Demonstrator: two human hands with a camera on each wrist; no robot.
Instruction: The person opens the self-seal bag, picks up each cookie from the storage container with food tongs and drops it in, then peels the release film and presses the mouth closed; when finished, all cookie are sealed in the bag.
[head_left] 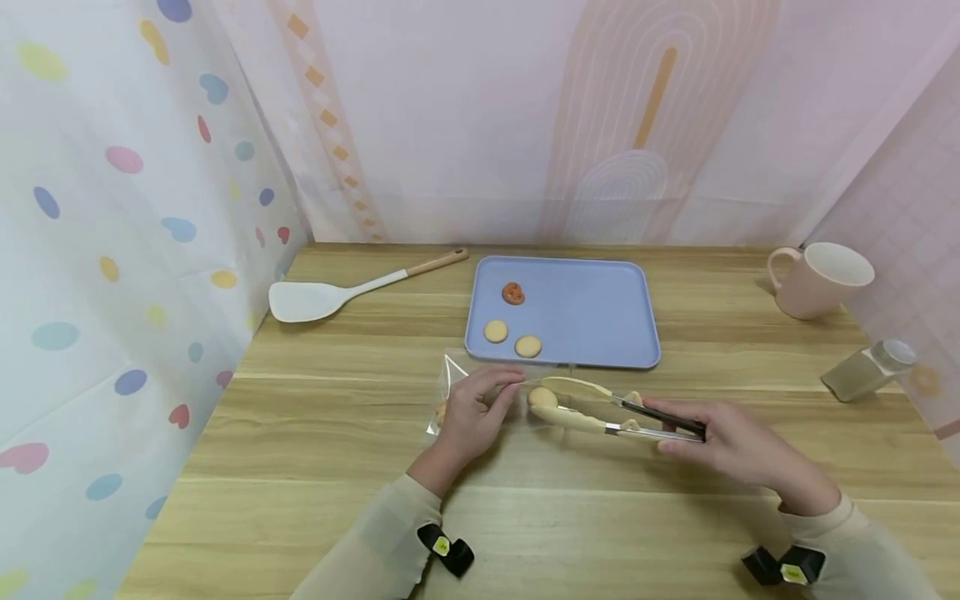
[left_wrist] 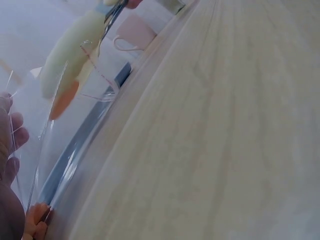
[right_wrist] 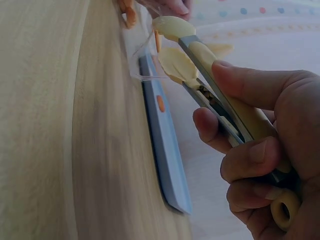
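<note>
My left hand point(head_left: 477, 407) pinches the edge of a clear plastic bag point(head_left: 453, 372) in front of the tray. Inside the bag, low down, lie orange-brown pieces point(left_wrist: 37, 220), partly hidden by the hand in the head view. My right hand point(head_left: 738, 442) grips tongs point(head_left: 576, 417) with cream tips and dark-and-metal arms. A round pale cookie point(head_left: 542, 397) sits between the tips, at the bag's mouth. On the blue tray point(head_left: 592, 308) are two more round cookies, one on the left point(head_left: 496, 332) and one near the front rim point(head_left: 528, 346), plus a brown pretzel-shaped cookie point(head_left: 513, 293).
A white spatula point(head_left: 307, 301) with a wooden handle end lies left of the tray. At the right stand a pink mug point(head_left: 813, 283) and a glass shaker jar point(head_left: 862, 372). Patterned cloths point(head_left: 465, 125) hang behind the wooden table point(head_left: 300, 467) and at both sides.
</note>
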